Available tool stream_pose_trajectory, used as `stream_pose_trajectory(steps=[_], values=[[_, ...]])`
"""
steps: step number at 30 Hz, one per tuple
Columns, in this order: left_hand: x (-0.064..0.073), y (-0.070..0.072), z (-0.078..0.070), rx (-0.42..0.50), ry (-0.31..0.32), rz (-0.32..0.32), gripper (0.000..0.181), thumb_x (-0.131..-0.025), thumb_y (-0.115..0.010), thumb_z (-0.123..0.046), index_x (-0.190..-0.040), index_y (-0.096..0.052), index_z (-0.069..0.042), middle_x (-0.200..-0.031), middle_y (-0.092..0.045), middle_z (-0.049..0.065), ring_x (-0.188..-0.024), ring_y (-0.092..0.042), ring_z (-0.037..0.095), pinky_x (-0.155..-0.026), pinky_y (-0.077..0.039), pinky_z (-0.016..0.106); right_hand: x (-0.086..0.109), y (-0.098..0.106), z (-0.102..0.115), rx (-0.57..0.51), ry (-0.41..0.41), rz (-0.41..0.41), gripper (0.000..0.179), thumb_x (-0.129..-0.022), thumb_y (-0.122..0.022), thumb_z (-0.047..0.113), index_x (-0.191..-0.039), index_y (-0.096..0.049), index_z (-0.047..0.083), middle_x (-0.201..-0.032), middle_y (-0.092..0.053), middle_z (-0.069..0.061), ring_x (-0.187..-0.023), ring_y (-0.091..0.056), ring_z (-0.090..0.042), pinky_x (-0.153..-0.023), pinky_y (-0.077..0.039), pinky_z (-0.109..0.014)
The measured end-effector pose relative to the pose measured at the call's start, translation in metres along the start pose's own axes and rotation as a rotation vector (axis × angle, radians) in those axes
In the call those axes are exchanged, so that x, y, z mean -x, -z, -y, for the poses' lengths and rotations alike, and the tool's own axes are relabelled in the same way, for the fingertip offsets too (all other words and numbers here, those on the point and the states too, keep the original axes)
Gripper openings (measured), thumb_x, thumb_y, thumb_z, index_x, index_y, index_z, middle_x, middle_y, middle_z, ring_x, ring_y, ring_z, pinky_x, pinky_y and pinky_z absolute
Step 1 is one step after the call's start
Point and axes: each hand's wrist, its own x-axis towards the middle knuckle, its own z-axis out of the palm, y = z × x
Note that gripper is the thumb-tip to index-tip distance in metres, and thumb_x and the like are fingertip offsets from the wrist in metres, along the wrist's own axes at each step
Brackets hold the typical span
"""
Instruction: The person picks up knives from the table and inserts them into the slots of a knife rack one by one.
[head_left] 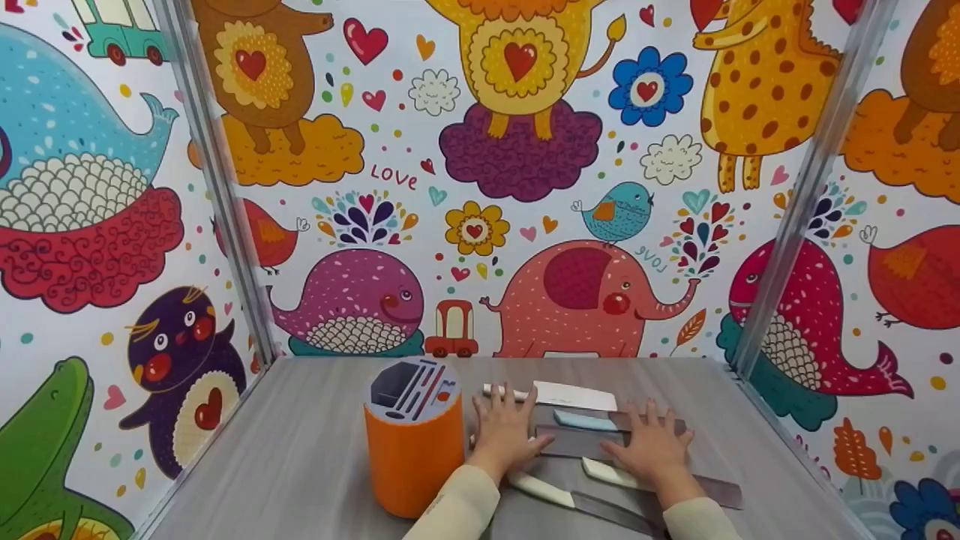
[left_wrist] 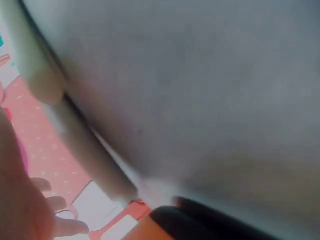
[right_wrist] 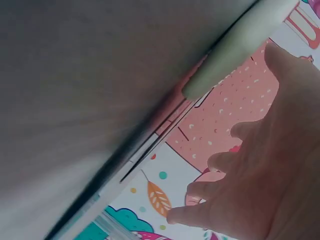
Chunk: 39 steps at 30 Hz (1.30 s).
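Several knives lie side by side on the table. My left hand is spread flat, fingers straight, over the left part of the group. Near its fingertips is a white-bladed cleaver; by the wrist, a front knife with a cream handle. My right hand is also spread, covering part of a blue-handled knife and of another cream-handled knife. Between the hands shows a wide grey blade, its handle hidden by the left hand. In the right wrist view, straight fingers stand beside a pale handle.
An orange knife block with a grey slotted top stands just left of my left forearm. The grey wood-grain table is enclosed by walls with cartoon animals and metal corner posts.
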Motion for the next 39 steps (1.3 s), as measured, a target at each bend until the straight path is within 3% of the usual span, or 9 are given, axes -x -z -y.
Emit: stream_pose_trajectory(steps=[5,10,13,16,22,26,30,34,39], values=[[0.015,0.017,-0.023,0.04,-0.15,-0.067,0.086,-0.094,-0.063,-0.072,-0.166,-0.036,-0.033,-0.166,-0.043,0.021,-0.153,-0.04,0.049,-0.117,-0.031,0.08,-0.005,0.006,-0.009,-0.018,0.001,0.0,0.109,-0.08,-0.074,0.078,-0.159,-0.046,0.008,-0.167,-0.03,-0.036,-0.151,-0.02,-0.07,-0.111,-0.014,-0.093],[0.049,0.051,-0.055,-0.03,-0.383,-0.342,0.084,-0.093,-0.062,-0.075,-0.162,-0.045,-0.029,-0.16,-0.052,0.017,-0.146,-0.051,0.044,-0.109,-0.046,0.073,-0.001,0.02,0.0,-0.071,-0.001,-0.082,0.097,-0.078,-0.086,0.056,-0.155,-0.052,0.007,-0.167,-0.032,-0.035,-0.15,-0.025,-0.067,-0.114,-0.022,-0.089],[0.068,0.08,-0.059,0.007,-0.418,-0.482,0.08,-0.091,-0.073,-0.064,-0.157,-0.05,-0.024,-0.155,-0.057,0.013,-0.143,-0.055,0.038,-0.106,-0.052,0.068,0.008,0.028,0.019,-0.149,0.031,-0.163,0.085,-0.077,-0.089,0.032,-0.151,-0.056,0.005,-0.165,-0.035,-0.035,-0.148,-0.032,-0.064,-0.113,-0.033,-0.083],[0.08,0.113,-0.053,0.08,-0.393,-0.579,0.078,-0.086,-0.086,-0.047,-0.151,-0.055,-0.019,-0.152,-0.059,0.011,-0.142,-0.057,0.035,-0.107,-0.054,0.066,0.018,0.041,0.042,-0.261,0.091,-0.259,0.076,-0.075,-0.088,0.014,-0.144,-0.061,0.003,-0.158,-0.044,-0.033,-0.142,-0.045,-0.059,-0.109,-0.045,-0.076],[0.095,0.162,-0.015,0.09,-0.318,-0.76,0.076,-0.077,-0.091,-0.037,-0.143,-0.062,-0.013,-0.148,-0.062,0.013,-0.142,-0.055,0.041,-0.114,-0.047,0.069,0.034,0.051,0.086,-0.425,0.165,-0.257,0.062,-0.077,-0.084,0.008,-0.136,-0.068,0.007,-0.142,-0.059,-0.021,-0.129,-0.061,-0.046,-0.103,-0.054,-0.064],[0.109,0.179,0.015,0.269,-0.246,-0.837,0.076,-0.076,-0.088,-0.036,-0.143,-0.062,-0.012,-0.149,-0.061,0.012,-0.143,-0.051,0.041,-0.111,-0.045,0.073,0.038,0.046,0.105,-0.45,0.219,-0.158,0.054,-0.075,-0.086,0.01,-0.127,-0.073,0.012,-0.124,-0.067,-0.01,-0.115,-0.068,-0.035,-0.097,-0.058,-0.056],[0.118,0.19,0.048,0.41,-0.113,-0.893,0.087,-0.079,-0.083,-0.048,-0.15,-0.055,-0.007,-0.153,-0.058,0.015,-0.148,-0.044,0.044,-0.11,-0.04,0.08,0.037,0.039,0.111,-0.477,0.361,0.015,0.045,-0.076,-0.088,0.009,-0.119,-0.075,0.007,-0.116,-0.072,-0.012,-0.101,-0.07,-0.033,-0.086,-0.06,-0.053],[0.12,0.194,0.087,0.507,0.012,-0.851,0.112,-0.076,-0.086,-0.059,-0.162,-0.039,-0.007,-0.164,-0.045,0.019,-0.153,-0.035,0.045,-0.115,-0.032,0.083,0.038,0.035,0.115,-0.521,0.494,0.222,0.044,-0.077,-0.088,0.009,-0.117,-0.074,-0.001,-0.112,-0.074,-0.02,-0.097,-0.071,-0.039,-0.082,-0.061,-0.055],[0.123,0.176,0.142,0.858,-0.046,-0.73,0.126,-0.077,-0.084,-0.069,-0.17,-0.02,-0.014,-0.173,-0.031,0.018,-0.16,-0.03,0.026,-0.122,-0.02,0.08,0.041,0.025,0.117,-0.488,0.567,0.29,0.042,-0.073,-0.088,0.009,-0.111,-0.073,-0.003,-0.105,-0.074,-0.021,-0.092,-0.072,-0.04,-0.077,-0.061,-0.05]])
